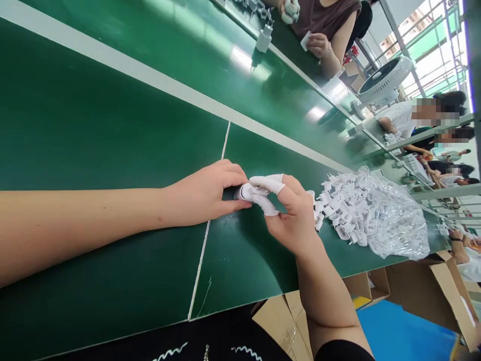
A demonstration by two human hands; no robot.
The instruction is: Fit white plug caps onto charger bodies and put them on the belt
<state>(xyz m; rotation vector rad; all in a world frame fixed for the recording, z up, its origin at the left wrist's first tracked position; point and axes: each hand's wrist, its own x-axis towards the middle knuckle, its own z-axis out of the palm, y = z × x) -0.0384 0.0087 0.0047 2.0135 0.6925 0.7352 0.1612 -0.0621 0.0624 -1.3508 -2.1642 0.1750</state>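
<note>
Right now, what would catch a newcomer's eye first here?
Two bare hands, left hand and right hand, meet mid-table on a small white part; the right fingers wear white covers. Just right lies a heap of white plugs on clear plastic bags on the green table.

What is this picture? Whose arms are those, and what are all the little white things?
A camera on a person's head took this, looking down at their own arms. The left hand and right hand share a grip on one small white part. The right hand's fingers wear white covers. They work on a long green table. Beside the right hand lies a pile of white parts on a clear bag. Other people sit across and further along, near a white fan.
</note>
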